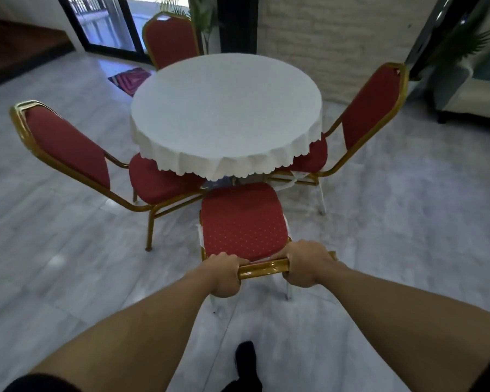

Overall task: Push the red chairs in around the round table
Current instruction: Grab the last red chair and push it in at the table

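Hands first: the left hand (224, 275) and the right hand (306, 267) are both wrapped tight around the gold top rail (263, 269) of the near chair (242, 222), fingers curled over it, one at each end. This chair stands at the near edge of the round table (227, 108), its seat front just under the hanging edge of the white cloth (210, 165). The left chair (68, 148) and right chair (371, 114) have their seats partly under the table; the far chair (170, 38) sits close against the far edge.

The metal frame looks stiff and probably light, so a level push on the rail should slide it over the smooth tiled floor (68, 250). The cloth is soft and may snag on the seat.
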Tool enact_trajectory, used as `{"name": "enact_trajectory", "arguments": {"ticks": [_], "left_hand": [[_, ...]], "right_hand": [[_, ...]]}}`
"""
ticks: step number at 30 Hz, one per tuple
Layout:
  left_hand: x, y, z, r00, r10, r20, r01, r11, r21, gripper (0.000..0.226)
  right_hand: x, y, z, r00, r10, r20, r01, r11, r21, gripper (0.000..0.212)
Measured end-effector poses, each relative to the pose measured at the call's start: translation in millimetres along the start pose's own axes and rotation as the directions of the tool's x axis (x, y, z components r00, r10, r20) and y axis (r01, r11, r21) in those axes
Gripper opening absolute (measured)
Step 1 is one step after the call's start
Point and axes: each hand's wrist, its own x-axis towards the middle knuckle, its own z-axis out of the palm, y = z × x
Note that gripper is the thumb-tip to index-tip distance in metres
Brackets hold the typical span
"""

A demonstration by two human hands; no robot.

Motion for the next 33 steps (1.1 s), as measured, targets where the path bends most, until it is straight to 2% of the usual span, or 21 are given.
{"name": "enact_trajectory", "arguments": {"ticks": [3,7,11,15,23,29,33], "left_hand": [[27,-13,-26,1.0,-0.005,-0.013,0.005,1.0,-0.008,0.034],[61,-33,-56,1.0,-0.003,0.008,0.002,1.0,0.003,0.057],[88,-35,-74,0.997,0.07,0.037,-0.07,0.997,0.009,0.043],[105,-36,-87,0.996,0.062,0.058,-0.063,0.998,0.018,0.025],[130,-49,-109,0.997,0.065,0.038,-0.063,0.996,-0.056,0.026],[130,-46,-105,0.999,0.016,0.041,-0.013,0.998,-0.062,0.031],[125,-32,-115,0.993,-0.03,0.112,0.031,0.999,-0.01,0.026]], "right_hand": [[36,6,-19,1.0,0.005,-0.002,-0.005,1.0,0.006,0.051],[73,10,-43,1.0,-0.016,0.005,0.016,1.0,-0.024,0.05],[96,27,-57,0.999,-0.025,0.026,0.027,0.996,-0.085,0.047],[112,36,-73,0.998,-0.003,0.058,0.009,0.995,-0.097,0.044],[144,46,-81,0.999,-0.008,0.04,0.011,0.997,-0.08,0.032],[147,53,-76,0.998,-0.04,0.05,0.043,0.997,-0.057,0.025],[141,52,-85,0.991,-0.091,0.095,0.086,0.995,0.058,0.016]]}}
